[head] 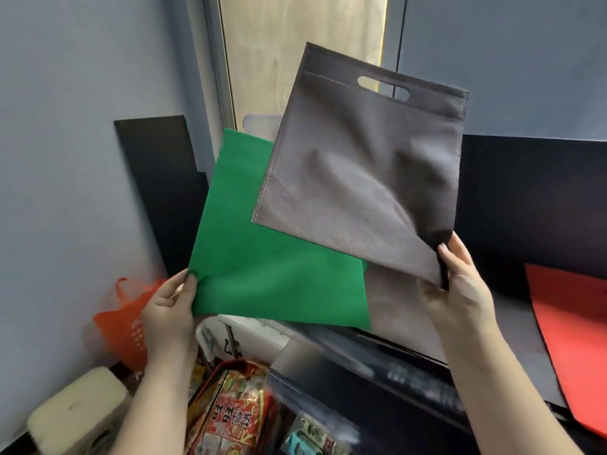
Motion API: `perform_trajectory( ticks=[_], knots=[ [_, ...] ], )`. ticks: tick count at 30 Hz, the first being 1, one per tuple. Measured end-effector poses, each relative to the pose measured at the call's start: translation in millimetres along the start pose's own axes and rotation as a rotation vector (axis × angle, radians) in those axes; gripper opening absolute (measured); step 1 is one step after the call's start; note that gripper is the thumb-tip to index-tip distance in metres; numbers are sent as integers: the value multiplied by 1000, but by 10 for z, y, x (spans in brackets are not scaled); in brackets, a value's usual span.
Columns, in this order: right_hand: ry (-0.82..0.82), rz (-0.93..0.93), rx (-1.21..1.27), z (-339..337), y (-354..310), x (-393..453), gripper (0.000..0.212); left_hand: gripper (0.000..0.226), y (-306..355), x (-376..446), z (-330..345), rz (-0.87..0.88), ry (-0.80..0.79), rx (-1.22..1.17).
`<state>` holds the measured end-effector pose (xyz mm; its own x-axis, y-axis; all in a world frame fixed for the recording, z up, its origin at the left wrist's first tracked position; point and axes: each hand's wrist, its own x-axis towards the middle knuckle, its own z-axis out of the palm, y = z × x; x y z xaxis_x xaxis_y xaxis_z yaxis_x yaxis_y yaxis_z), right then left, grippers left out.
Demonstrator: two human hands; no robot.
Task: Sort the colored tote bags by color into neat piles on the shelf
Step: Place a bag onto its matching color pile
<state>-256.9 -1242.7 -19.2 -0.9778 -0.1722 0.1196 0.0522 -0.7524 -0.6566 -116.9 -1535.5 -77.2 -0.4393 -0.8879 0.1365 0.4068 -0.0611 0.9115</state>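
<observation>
your left hand [169,305] pinches the green tote bag [262,257] by its corner; your right hand [460,277] pinches the grey tote bag [354,165], above the shelf [512,208].

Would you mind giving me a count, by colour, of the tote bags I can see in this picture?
Green: 1, the green bag pinched by the left hand.
Grey: 2, the grey bag held up by the right hand, and a grey bag on the shelf.
Red: 1, the red bag on the shelf.
Orange: 1, the orange bag lower left.
Total: 5
</observation>
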Motion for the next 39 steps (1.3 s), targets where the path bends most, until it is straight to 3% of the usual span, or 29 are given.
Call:
perform_trajectory(
  ticks=[12,20,22,26,27,29,32,34,39],
  knots=[
    [214,-190,-68,213,432,158,34,13,-394,1053,475,-222,-391,114],
    [361,-309,-110,214,486,23,33,16,-685,1417,674,-314,-535,330],
    [395,-326,-95,198,466,-9,33,16,-675,1429,669,-231,-563,481],
    [430,-347,-91,154,412,-78,32,38,-523,1444,636,245,-605,1129],
    [436,-350,-92,136,395,-99,31,40,-466,1402,661,321,-608,1138],
    [446,-358,-108,85,350,-139,31,33,-310,1220,819,276,-670,872],
    [460,-370,-195,-12,272,-216,30,39,-80,815,1159,-222,-877,293],
    [480,-380,-276,-92,215,-282,32,47,-25,576,1330,-453,-998,104],
    [543,-438,-460,-355,32,-437,31,8,-175,156,1543,-325,-951,155]
  ],
)
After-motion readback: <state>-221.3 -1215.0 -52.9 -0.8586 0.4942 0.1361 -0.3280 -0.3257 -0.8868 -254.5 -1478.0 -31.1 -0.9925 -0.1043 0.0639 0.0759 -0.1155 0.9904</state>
